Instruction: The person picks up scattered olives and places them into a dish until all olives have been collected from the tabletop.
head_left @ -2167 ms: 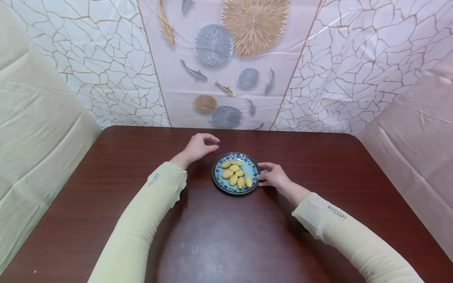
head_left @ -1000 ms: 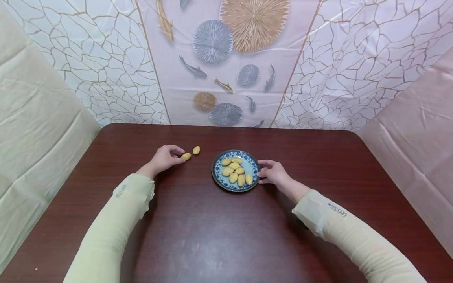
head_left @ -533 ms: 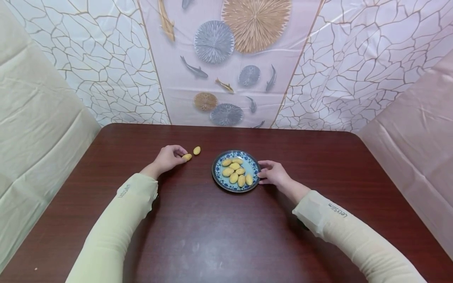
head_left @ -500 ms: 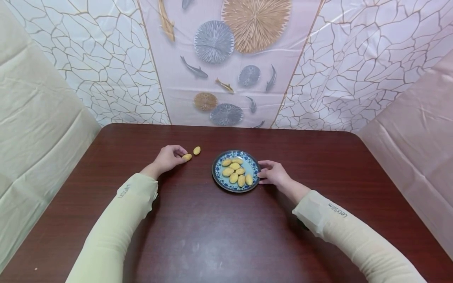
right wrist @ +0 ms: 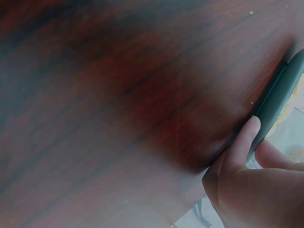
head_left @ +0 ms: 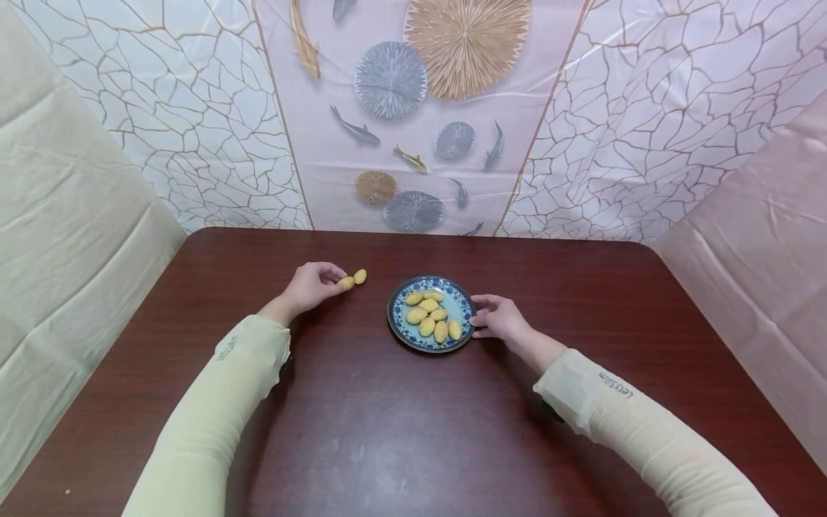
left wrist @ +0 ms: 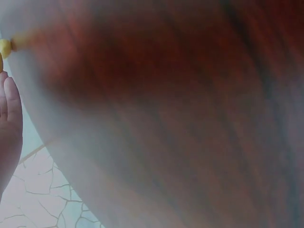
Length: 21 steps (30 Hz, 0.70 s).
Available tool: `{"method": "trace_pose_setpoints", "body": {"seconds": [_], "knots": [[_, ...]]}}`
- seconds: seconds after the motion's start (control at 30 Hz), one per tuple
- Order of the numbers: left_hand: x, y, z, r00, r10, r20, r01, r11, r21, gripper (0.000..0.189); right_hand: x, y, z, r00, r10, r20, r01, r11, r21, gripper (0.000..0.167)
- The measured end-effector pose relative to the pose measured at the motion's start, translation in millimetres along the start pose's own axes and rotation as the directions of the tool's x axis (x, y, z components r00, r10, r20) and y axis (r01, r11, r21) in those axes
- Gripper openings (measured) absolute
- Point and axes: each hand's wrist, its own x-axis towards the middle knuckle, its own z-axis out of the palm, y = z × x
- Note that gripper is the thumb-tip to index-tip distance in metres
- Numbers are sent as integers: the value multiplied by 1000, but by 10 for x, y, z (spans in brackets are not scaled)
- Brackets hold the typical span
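My left hand (head_left: 311,286) pinches a small yellow oval piece (head_left: 346,283), fruit-like, between thumb and fingertips at the table's back left. A second yellow oval (head_left: 360,276) lies right at its end. Only the edge of this hand (left wrist: 9,109) shows in the left wrist view, below the two yellow bits. A round blue-and-white patterned plate (head_left: 462,332) with a dark rim bears several more yellow ovals (head_left: 428,305). My right hand (head_left: 502,321) holds the plate's right edge. In the right wrist view, a finger (right wrist: 246,140) lies along the plate's dark outer side (right wrist: 275,102).
The dark red-brown wooden table (head_left: 388,424) has a rounded back edge. Behind it hangs a sheet (head_left: 504,72) printed with fish and round leaves. Beige cloth panels (head_left: 77,273) stand at both sides. A tiny pale speck (head_left: 67,492) lies at the front left.
My left hand has moved left from beside the plate and taken a yellow oval, then shifted slightly right, bringing it against the second one. The right hand and plate stay put.
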Motion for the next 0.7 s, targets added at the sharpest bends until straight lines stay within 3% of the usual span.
{"method": "trace_pose_setpoints", "body": {"seconds": [0.37,0.7], "knots": [[93,183,8,999,31,11,-31,999,-14,25,4,3,-1,1000,1,-1,-1,1000,-3,54],[183,481,92,997,72,40,-70,996,-45,25,-11,10,6,1000,-26,15,26,999,26,55]]}}
